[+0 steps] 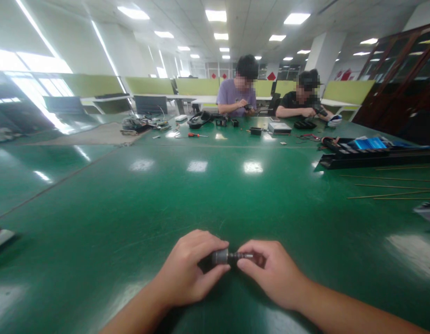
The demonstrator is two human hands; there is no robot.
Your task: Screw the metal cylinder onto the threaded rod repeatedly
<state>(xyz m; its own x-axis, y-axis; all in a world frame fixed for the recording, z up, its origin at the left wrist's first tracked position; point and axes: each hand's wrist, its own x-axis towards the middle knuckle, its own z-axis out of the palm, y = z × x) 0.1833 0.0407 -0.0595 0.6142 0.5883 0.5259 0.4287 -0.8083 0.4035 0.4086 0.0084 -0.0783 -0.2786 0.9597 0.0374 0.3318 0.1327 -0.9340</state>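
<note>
Near the front of the green table, my left hand is closed round a dark grey cylindrical part, thumb below and fingers above. From the cylinder's right end a thin ridged shaft sticks out sideways; it looks like a screw or a spring on a rod, too small to tell which. My right hand pinches this shaft between thumb and index finger, and its other fingers curl in behind. The part is held roughly level, low over the tabletop.
Across the table two people handle small dark items. Before them lie a red screwdriver, a black box and a silver box. A black tray and thin rods lie right; electronic parts lie far left.
</note>
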